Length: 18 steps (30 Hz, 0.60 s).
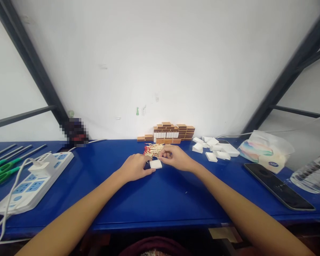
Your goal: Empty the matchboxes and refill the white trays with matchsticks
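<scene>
blue table (162, 199) by white wall (160, 53) | left hand (134, 168) grips white tray (155, 164) | right hand (176, 158) fingers pinched, contents unclear

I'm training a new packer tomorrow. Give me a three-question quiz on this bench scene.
1. True or false: the left hand touches the small white box.
2. What lies just behind both hands? A) matches B) screws C) coins
3. Which side of the blue table holds the phone?

Key: 1 true. 2 A, the pile of matches, near the right hand. 3 The right side.
</scene>
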Motion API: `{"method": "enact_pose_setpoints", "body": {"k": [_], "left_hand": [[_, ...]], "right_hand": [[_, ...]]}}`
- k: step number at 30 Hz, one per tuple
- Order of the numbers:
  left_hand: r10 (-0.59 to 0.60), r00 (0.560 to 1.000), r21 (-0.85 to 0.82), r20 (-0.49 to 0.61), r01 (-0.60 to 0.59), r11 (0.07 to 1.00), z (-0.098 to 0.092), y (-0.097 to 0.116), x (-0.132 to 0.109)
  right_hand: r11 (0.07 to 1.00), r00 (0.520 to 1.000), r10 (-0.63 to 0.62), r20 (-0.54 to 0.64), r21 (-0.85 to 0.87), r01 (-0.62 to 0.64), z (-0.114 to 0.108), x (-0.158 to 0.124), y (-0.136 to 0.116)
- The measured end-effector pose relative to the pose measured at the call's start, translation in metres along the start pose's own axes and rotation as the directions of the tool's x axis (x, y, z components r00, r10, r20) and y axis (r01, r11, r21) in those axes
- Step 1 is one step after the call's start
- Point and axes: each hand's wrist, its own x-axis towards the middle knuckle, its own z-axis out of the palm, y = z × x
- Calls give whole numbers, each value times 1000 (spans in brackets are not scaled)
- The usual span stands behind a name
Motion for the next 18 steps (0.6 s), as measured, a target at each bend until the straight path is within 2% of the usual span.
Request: {"method": "enact_pose_setpoints", "body": {"k": [4,12,18], "left_hand": [[-12,1000,2,21,12,1000,-2,0,0],[12,999,6,46,-12,1000,-5,-2,0],[38,998,-15,59,-37,999,-5,-2,0]], "right_hand": [[999,999,-8,53,41,6,6,0,-7],[983,984,-53,168,-163,81,10,-4,-7],[981,977,-69,202,-166,104,7,-5,-12]]}}
